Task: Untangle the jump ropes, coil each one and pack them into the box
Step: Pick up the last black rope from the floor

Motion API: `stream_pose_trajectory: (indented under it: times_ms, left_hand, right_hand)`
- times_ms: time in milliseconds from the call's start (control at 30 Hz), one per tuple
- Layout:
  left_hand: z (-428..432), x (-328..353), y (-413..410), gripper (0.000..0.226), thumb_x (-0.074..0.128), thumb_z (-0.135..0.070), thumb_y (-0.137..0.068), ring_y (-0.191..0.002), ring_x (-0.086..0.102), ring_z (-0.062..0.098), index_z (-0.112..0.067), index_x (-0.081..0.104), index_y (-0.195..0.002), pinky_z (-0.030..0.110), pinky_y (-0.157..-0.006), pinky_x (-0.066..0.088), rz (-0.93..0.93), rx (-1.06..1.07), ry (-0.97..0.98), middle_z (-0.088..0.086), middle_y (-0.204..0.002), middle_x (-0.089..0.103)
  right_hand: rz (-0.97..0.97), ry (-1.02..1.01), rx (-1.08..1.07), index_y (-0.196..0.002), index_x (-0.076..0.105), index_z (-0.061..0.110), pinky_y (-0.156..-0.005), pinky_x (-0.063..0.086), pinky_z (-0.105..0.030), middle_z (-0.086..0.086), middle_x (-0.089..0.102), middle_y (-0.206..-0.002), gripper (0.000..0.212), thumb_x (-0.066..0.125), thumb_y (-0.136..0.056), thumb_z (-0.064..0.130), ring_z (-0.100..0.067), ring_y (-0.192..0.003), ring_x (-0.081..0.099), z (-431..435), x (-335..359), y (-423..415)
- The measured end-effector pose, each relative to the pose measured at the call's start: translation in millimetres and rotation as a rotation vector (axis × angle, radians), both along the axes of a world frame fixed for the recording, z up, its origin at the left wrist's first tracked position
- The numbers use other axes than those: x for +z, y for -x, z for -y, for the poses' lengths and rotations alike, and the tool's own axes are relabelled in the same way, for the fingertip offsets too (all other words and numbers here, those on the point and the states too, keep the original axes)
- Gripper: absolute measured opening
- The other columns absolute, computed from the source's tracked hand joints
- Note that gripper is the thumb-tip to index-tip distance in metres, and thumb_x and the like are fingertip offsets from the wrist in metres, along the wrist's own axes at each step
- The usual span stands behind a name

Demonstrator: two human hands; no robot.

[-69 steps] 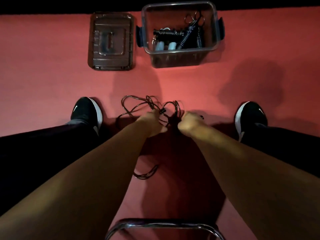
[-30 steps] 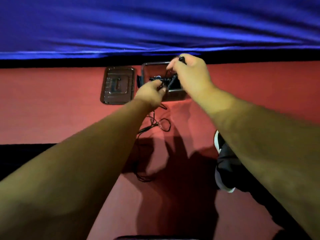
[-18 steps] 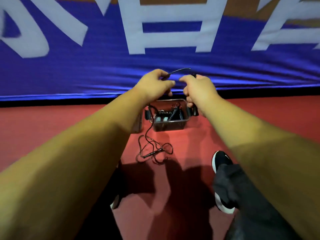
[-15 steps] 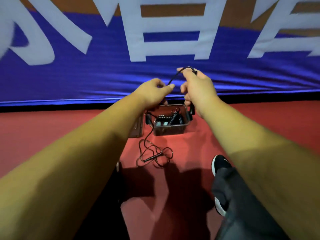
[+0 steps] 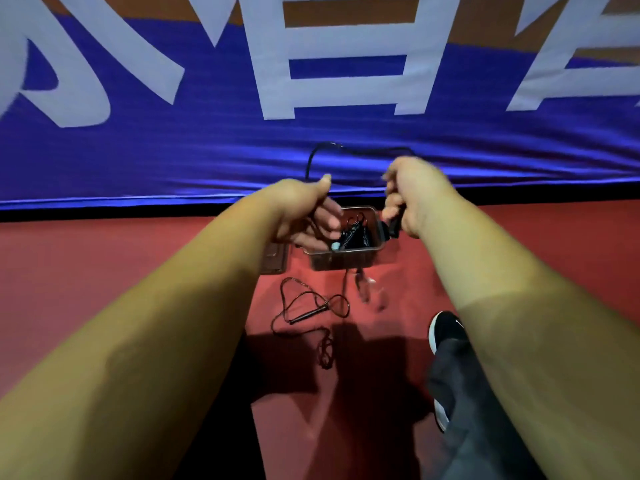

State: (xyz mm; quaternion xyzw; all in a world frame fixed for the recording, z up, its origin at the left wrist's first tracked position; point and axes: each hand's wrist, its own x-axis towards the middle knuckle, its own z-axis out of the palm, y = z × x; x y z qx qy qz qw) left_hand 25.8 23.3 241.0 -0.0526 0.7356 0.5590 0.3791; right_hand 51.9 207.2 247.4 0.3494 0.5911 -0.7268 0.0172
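Both arms reach forward over the red floor, with the two hands raised in front of a blue banner printed with large white characters. The right hand is closed in a fist round a black handle, whose lower end sticks out below the fingers. From the top of that fist the jump rope arcs over to the left hand and drops in beside the thumb. The left hand has its thumb pointing up and its fingers loosely curled round the cord, which runs across the palm (the grip looks slack, though motion blur softens the fingertips). The rest of the rope trails down to the floor, where it lies in loose tangled loops with a second handle lying among them, just in front of the box. The box is clear plastic, stands open near the foot of the banner, and holds black spring-like coils. Its brown lid lies flat just to its left, mostly hidden behind the left forearm. A blurred stretch of cord hangs just in front of the box, too smeared to make out. A black shoe and a dark trouser leg show at the lower right.
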Motion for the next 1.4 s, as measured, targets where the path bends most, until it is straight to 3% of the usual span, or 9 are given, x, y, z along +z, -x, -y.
stream_pose_trajectory:
  times_ms: [167,300,433,533,733,1067,1167,1300,1400]
  left_hand:
    - [-5,23,17,0.059,0.03,-0.054,-0.111,-0.071,0.076,0.027,-0.005,0.062,-0.1,0.039,-0.062,0.066,-0.018,0.213,-0.239,0.005,-0.056,0.058]
    - [-3,26,29,0.055,0.032,-0.044,-0.113,-0.06,0.073,0.028,0.0,0.06,-0.097,0.041,-0.061,0.065,-0.018,0.384,-0.371,0.01,-0.058,0.063]
    - [1,26,34,0.013,0.053,-0.026,-0.089,-0.062,0.058,0.019,-0.014,0.052,-0.083,0.033,-0.078,0.057,-0.117,0.331,-0.438,0.005,-0.076,0.056]
    - [7,21,31,0.033,0.054,-0.033,-0.079,-0.085,0.062,0.023,-0.015,0.059,-0.107,0.041,-0.096,0.051,-0.16,0.127,-0.318,0.005,-0.092,0.069]
    - [-1,-10,14,0.045,0.057,-0.059,-0.1,-0.097,0.06,0.012,-0.022,0.07,-0.123,0.032,-0.087,0.043,-0.261,-0.43,-0.12,-0.001,-0.114,0.074]
    - [16,-30,20,0.028,0.058,-0.028,-0.107,-0.066,0.067,0.011,-0.003,0.073,-0.109,0.019,-0.057,0.045,-0.306,-0.5,0.416,0.002,-0.076,0.075]
    - [12,-23,18,0.04,0.044,-0.035,-0.112,-0.07,0.074,0.02,-0.001,0.066,-0.114,0.025,-0.056,0.055,-0.132,-0.34,0.213,0.004,-0.076,0.069]
    - [1,0,26,0.039,0.043,-0.041,-0.111,-0.066,0.076,0.015,-0.01,0.064,-0.101,0.025,-0.051,0.06,-0.013,0.01,-0.185,0.0,-0.071,0.062]
    - [-4,12,33,0.038,0.044,-0.04,-0.111,-0.059,0.073,0.009,-0.009,0.063,-0.096,0.022,-0.05,0.06,0.029,0.219,-0.395,-0.002,-0.061,0.065]
  right_hand:
    - [0.226,-0.186,0.634,-0.086,0.052,0.018,-0.043,0.025,-0.018,0.0,0.047,-0.069,0.015,0.045,-0.096,0.009,-0.008,-0.041,0.024,15,-9,-8]
    - [0.138,-0.253,0.714,-0.103,0.068,0.016,-0.043,0.025,-0.019,0.0,0.051,-0.074,0.008,0.066,-0.099,0.024,-0.008,-0.042,0.028,28,-13,-9]
    - [-0.048,-0.251,0.585,-0.093,0.073,0.014,-0.041,0.025,-0.019,0.0,0.049,-0.075,0.031,0.062,-0.107,0.04,-0.009,-0.042,0.028,30,-15,-1]
    - [-0.134,-0.126,0.455,-0.094,0.067,0.016,-0.044,0.025,-0.02,-0.001,0.051,-0.074,0.03,0.056,-0.11,0.04,-0.009,-0.041,0.027,28,-10,6]
    - [-0.192,0.074,0.259,-0.088,0.066,0.018,-0.043,0.023,-0.018,0.003,0.053,-0.064,0.031,0.057,-0.109,0.038,-0.008,-0.037,0.027,19,1,15]
    - [-0.354,0.219,-0.21,-0.108,0.069,0.018,-0.044,0.03,-0.023,0.0,0.074,-0.087,0.031,0.05,-0.112,0.042,-0.011,-0.041,0.03,-15,2,26]
    - [-0.216,0.138,-0.205,-0.112,0.062,0.025,-0.044,0.035,-0.022,-0.006,0.079,-0.097,0.018,0.049,-0.113,0.036,-0.013,-0.04,0.034,-23,-3,31]
    - [0.179,-0.049,0.245,-0.092,0.053,0.017,-0.044,0.031,-0.023,-0.003,0.059,-0.053,0.025,0.033,-0.105,0.008,-0.012,-0.033,0.035,-5,-14,22]
    - [0.238,-0.035,0.576,-0.085,0.061,0.014,-0.049,0.033,-0.023,-0.005,0.069,-0.073,0.03,0.035,-0.099,0.012,-0.01,-0.044,0.034,13,-16,9]
